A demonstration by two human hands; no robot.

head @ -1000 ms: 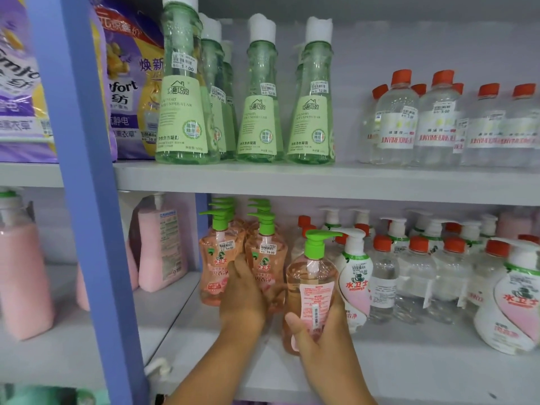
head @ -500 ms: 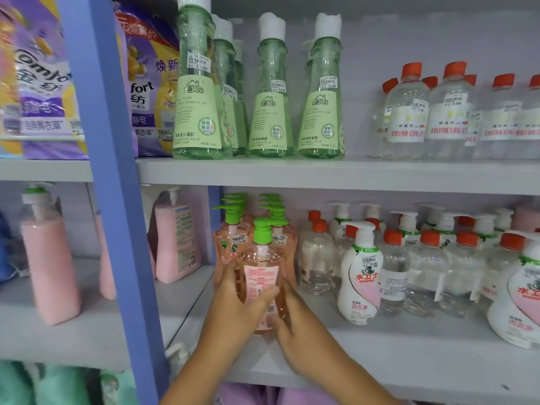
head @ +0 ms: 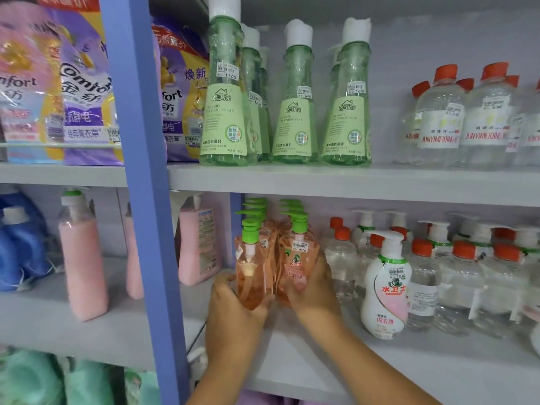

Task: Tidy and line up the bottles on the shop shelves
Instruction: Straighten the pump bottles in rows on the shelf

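Two rows of orange pump bottles with green tops stand at the left end of the lower shelf [head: 438, 372]. My left hand [head: 233, 311] grips the front bottle of the left row [head: 252, 276], which faces sideways with its label hidden. My right hand [head: 314, 290] holds the front bottle of the right row [head: 298, 258] from its right side; that label faces me. The two front bottles stand side by side, nearly touching.
A white pump bottle [head: 385, 290] and several clear bottles with orange caps [head: 461, 276] fill the shelf to the right. Green bottles [head: 226, 112] stand on the upper shelf. A blue post [head: 146, 200] rises on the left, with pink bottles [head: 81, 258] beyond it.
The orange bottle from my right hand moved left to the front of the left row, where my left hand took it. My right hand shifted onto the neighbouring front bottle.
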